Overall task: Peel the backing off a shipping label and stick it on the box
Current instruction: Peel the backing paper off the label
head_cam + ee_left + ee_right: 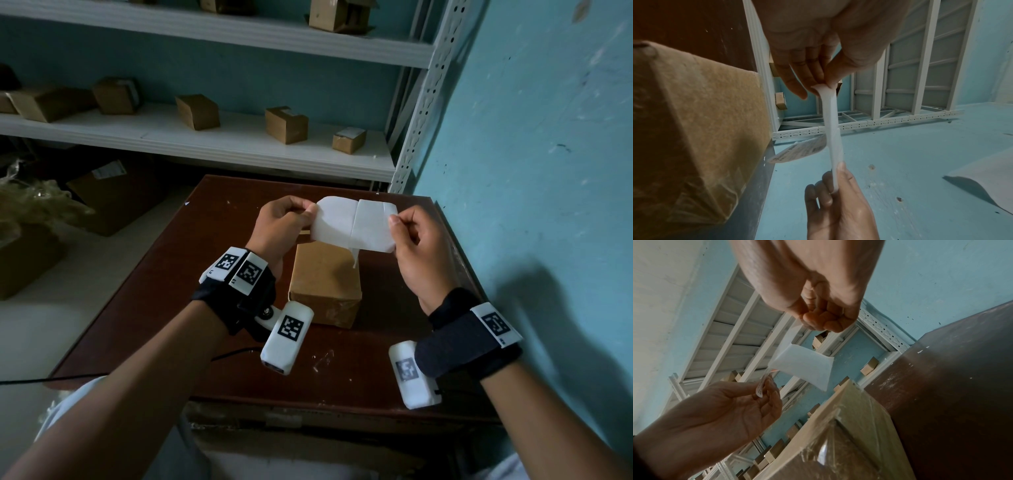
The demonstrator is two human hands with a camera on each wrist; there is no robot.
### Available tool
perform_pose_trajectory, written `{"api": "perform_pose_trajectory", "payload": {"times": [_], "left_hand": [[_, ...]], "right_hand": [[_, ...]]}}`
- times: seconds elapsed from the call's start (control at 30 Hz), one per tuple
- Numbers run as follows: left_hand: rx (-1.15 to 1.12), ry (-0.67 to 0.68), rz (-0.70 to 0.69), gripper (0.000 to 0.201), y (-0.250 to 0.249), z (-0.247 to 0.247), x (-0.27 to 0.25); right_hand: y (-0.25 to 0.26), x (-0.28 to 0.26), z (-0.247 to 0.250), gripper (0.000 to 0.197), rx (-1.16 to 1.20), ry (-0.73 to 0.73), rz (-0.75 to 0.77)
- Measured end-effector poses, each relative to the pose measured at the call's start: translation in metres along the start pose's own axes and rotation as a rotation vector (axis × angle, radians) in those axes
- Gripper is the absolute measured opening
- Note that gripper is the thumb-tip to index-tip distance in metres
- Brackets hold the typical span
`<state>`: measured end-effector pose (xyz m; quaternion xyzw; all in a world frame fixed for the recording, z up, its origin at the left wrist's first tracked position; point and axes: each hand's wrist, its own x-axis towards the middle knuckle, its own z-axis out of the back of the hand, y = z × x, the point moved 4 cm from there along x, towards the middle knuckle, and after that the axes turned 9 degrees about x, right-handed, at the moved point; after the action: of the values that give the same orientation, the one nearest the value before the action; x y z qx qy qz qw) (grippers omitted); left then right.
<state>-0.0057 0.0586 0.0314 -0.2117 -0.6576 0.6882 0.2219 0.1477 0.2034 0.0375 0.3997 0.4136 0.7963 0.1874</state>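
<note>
Over the brown cardboard box I hold a white label sheet stretched between both hands. My left hand pinches its left end and my right hand pinches its right end. Its plain side faces me. In the left wrist view the sheet is edge-on and a printed label flap curls off it toward the box. In the right wrist view my left hand holds the printed edge. There my right hand holds the plain backing.
The box stands taped on a dark brown table with paper scraps near its front. White shelves behind carry several small cardboard boxes. A blue wall is close on the right. Larger cartons sit on the floor at left.
</note>
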Motion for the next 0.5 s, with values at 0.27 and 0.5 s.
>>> {"api": "perform_pose_trajectory", "payload": {"times": [0.27, 0.5], "left_hand": [[-0.003, 0.006, 0.001, 0.01, 0.0005, -0.0002, 0.0013], [-0.073, 0.05, 0.048, 0.009, 0.0021, -0.0025, 0.0003]], "right_hand": [[0.0008, 0.0008, 0.001, 0.017, 0.003, -0.001, -0.003], [-0.0014, 0.0001, -0.0003, 0.018, 0.036, -0.023, -0.037]]}}
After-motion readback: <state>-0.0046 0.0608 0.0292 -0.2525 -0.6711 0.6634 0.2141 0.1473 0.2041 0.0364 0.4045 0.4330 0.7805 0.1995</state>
